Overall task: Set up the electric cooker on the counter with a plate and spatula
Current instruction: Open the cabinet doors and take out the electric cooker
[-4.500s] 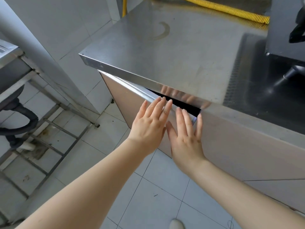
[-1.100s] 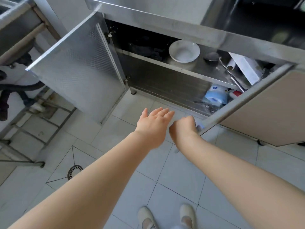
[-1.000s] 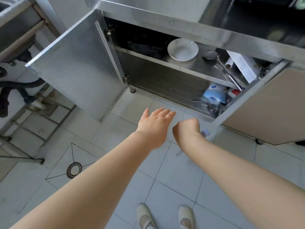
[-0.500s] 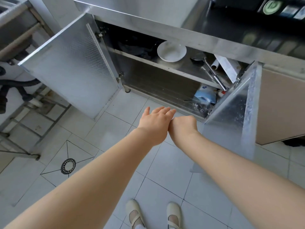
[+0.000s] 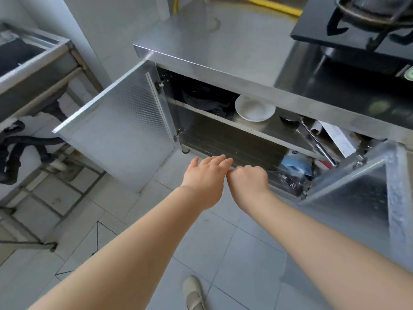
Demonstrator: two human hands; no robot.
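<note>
The steel cabinet under the counter [image 5: 201, 34] stands with both doors swung out. On its upper shelf lies a white plate [image 5: 254, 108]. A dark bulky object [image 5: 201, 97], only partly visible, sits to the plate's left in shadow. A long metal utensil [image 5: 317, 142] leans at the shelf's right. My left hand [image 5: 206, 173] hovers in front of the cabinet, fingers extended and empty. Beside it, touching it, my right hand [image 5: 248, 180] is curled into a fist with nothing visible in it.
The left door [image 5: 116, 130] juts toward a steel sink stand [image 5: 33, 63]. The right door [image 5: 362, 186] hangs open near my right arm. A black gas stove [image 5: 357, 25] sits on the counter's right. Blue packaging [image 5: 295, 166] and a white box [image 5: 337, 137] crowd the cabinet's right side.
Both doors were pulled open from shut. In the last second my right hand let go of the right door, and the view tilted up to show the countertop.
</note>
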